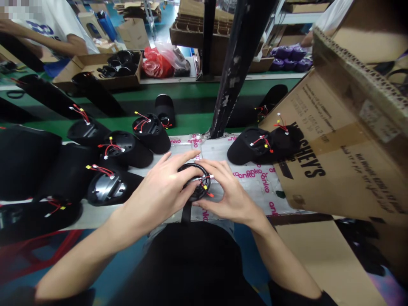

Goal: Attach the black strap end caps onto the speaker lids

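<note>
Hands: our left hand (156, 191) and right hand (225, 191) are close together, fingers clamped on opposite sides of the ring.
Ring: a black plastic ring (195, 182), round with no long axis, sits face up over the pink-printed foil mat (251, 182), directly in front of us.
Wires: red and yellow wires (204, 187) point rightward from it.
Nearby: black caps (151, 134), similarly wired, lie on both sides; a cardboard box (318, 170) leans at right.

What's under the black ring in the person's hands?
The ring sits on a silver sheet printed with pink anko lettering. The spot directly beneath is hidden by the ring, left hand and right hand.
</note>
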Available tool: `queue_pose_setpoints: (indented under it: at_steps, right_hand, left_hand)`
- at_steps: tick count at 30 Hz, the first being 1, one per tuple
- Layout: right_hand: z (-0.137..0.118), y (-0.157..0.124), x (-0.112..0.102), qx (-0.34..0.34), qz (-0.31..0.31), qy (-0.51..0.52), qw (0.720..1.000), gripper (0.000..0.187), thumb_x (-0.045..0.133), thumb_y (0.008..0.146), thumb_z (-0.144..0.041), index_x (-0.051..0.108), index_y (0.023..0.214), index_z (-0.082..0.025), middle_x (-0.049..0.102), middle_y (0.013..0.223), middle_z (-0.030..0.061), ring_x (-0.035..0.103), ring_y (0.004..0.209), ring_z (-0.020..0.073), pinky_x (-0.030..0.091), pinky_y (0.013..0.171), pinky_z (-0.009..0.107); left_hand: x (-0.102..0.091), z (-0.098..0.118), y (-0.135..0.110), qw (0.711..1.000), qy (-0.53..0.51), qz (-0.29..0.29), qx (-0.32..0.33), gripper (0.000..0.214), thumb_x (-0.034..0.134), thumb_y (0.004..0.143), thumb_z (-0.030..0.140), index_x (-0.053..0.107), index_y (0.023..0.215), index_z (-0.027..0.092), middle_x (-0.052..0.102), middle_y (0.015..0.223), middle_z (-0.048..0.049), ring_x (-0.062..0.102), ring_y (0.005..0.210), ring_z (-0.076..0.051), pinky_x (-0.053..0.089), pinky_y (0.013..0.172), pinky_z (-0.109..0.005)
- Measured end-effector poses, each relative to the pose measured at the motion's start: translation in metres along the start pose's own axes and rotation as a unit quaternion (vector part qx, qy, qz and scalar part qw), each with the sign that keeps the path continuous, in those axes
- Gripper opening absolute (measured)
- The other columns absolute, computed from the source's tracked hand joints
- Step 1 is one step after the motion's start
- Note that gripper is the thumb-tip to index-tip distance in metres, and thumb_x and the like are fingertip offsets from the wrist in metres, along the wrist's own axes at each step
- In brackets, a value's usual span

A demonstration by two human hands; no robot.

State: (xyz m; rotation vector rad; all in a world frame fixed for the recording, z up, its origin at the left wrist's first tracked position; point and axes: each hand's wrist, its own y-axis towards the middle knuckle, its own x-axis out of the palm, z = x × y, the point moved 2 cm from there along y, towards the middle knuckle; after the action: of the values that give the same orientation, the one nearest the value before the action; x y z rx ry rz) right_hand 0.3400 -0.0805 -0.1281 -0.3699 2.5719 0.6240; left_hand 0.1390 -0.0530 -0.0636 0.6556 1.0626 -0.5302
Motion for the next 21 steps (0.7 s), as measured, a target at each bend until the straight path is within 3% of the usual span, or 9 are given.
queue_pose_setpoints:
  at_steps: [8,13,18,21]
  right_hand:
    - [0.001,0.0,0.001,-0.008,0.002,-0.009,1.0,0.087,0.093,0.086,-0.042,0.05,0.161,-0.032,0.063,0.155,0.0103,0.058,0.139,0.0365,0.052,0.116,0.061]
    - [-0.004,0.003,-0.004,-0.012,0.005,-0.014,1.0,0.079,0.089,0.085,-0.031,0.053,0.156,-0.029,0.065,0.152,0.0116,0.06,0.138,0.0364,0.054,0.114,0.06]
    - [-0.006,0.009,-0.006,0.013,-0.019,-0.033,0.999,0.072,0.079,0.08,-0.016,0.058,0.148,-0.024,0.066,0.151,0.0132,0.06,0.139,0.035,0.054,0.117,0.058]
    - [-0.006,0.007,-0.005,0.038,-0.031,-0.028,0.998,0.074,0.076,0.082,-0.016,0.055,0.153,-0.026,0.067,0.149,0.0106,0.06,0.138,0.0336,0.055,0.116,0.057]
  left_hand:
    - [0.002,-0.006,0.004,0.999,-0.025,-0.012,0.022,0.012,0.063,0.105,0.022,0.073,0.111,0.021,0.062,0.16,-0.0161,0.064,0.144,-0.036,0.045,0.125,-0.067]
    - [0.002,-0.009,0.012,0.987,-0.159,0.026,-0.014,0.007,0.066,0.099,0.018,0.07,0.094,0.02,0.071,0.147,-0.0133,0.072,0.133,-0.031,0.058,0.114,-0.05]
    - [0.017,-0.015,0.001,0.943,-0.311,0.06,-0.101,0.008,0.069,0.104,0.03,0.071,0.1,0.022,0.071,0.15,-0.0107,0.066,0.142,-0.03,0.053,0.12,-0.045]
    - [0.039,-0.018,-0.015,0.882,-0.428,0.126,-0.149,0.025,0.062,0.109,0.039,0.07,0.129,0.025,0.065,0.158,-0.01,0.06,0.15,-0.029,0.047,0.127,-0.045]
